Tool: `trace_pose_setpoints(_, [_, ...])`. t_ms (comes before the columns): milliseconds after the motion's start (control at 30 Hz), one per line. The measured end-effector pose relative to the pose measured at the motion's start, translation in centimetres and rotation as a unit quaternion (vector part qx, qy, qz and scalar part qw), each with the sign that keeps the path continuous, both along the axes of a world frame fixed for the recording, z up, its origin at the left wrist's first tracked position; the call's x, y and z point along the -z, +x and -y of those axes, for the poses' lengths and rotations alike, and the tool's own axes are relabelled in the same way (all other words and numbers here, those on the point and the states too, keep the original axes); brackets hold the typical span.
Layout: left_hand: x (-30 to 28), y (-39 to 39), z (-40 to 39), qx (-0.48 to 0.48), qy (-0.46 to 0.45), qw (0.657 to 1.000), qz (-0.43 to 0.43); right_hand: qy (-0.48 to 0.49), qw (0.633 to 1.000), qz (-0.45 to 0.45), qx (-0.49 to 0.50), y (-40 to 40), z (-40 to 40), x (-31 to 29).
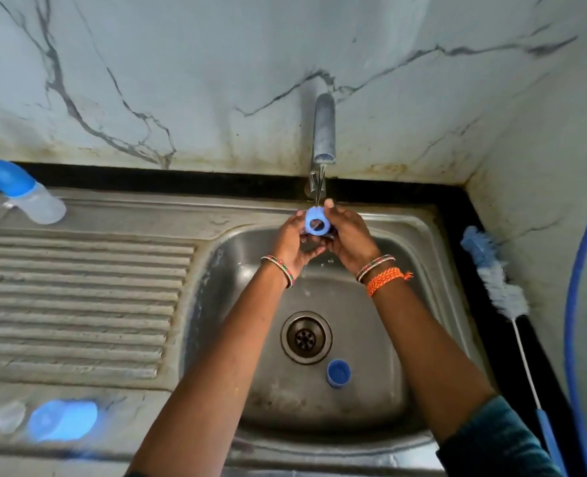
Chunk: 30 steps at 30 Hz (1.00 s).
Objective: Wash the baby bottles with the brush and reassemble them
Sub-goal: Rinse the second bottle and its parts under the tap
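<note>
1. We grip the blue collar ring (315, 224) between left hand (290, 242) and right hand (348, 237), under the tap (324, 132).
2. Its opening faces six o'clock, toward us.
3. The brush (498, 280) lies at three o'clock, nearer our right hand.

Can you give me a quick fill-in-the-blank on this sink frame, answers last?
1. Both hands hold the blue plastic screw ring under the ____.
2. The long white-and-blue bottle brush lies on the ____ side of the steel sink basin.
3. The small blue round cap sits in the basin beside the ____.
4. The assembled clear bottle with blue cap lies far ____.

Answers: tap; right; drain; left
</note>
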<state>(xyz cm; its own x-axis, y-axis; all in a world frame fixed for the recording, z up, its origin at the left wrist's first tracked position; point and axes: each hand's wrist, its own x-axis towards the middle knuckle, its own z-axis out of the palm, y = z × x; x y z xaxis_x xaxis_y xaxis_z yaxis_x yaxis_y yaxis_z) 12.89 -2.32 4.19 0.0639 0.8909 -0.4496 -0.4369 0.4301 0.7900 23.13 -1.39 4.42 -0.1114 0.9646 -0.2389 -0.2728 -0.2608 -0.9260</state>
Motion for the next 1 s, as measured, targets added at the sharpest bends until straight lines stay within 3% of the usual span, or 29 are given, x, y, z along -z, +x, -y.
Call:
trace_pose_setpoints(133, [0.0,-0.4,-0.5,0.006,-0.032,0.999,0.001,0.004,1.000,0.015,-0.007,0.4,0.6,0.0])
trace_pose_setpoints(267, [0.1,-0.5,-0.3,0.020,-0.031,0.999,0.028,0.056,0.978,0.191,0.063,-1.0,0.2,0.3])
trace_pose_setpoints(333, [0.1,-0.6,-0.2,0.030,-0.025,0.999,0.025,0.075,0.968,0.230,0.073,-1.7,0.1,0.4])
trace_pose_setpoints(533, [-0.6,-2.0,-0.6,0.032,-0.036,0.998,-0.032,0.079,0.975,0.204,-0.036,-1.6,0.4,0.4])
trace_pose_setpoints(667, [-0.9,-1.2,-0.1,0.132,-0.018,0.970,-0.205,0.075,0.971,0.218,0.058,-1.5,0.2,0.0])
trace_pose_setpoints(733, [-0.8,0.1,0.2,0.129,-0.010,0.962,-0.240,0.056,0.966,0.233,0.096,-1.8,-0.1,-0.2])
trace_pose_setpoints(833, [-0.7,1.5,-0.1,0.076,0.016,0.956,-0.284,0.054,0.971,0.223,0.073,-2.3,-0.2,-0.1])
trace_pose_setpoints(933, [-1.0,1.2,-0.9,0.053,-0.008,0.965,-0.258,0.095,0.974,0.207,0.023,-2.1,0.6,0.2])
trace_pose_setpoints(1000, [-1.7,0.5,-1.2,0.091,-0.039,0.971,-0.217,0.131,0.970,0.203,0.026,-1.4,1.0,0.4])
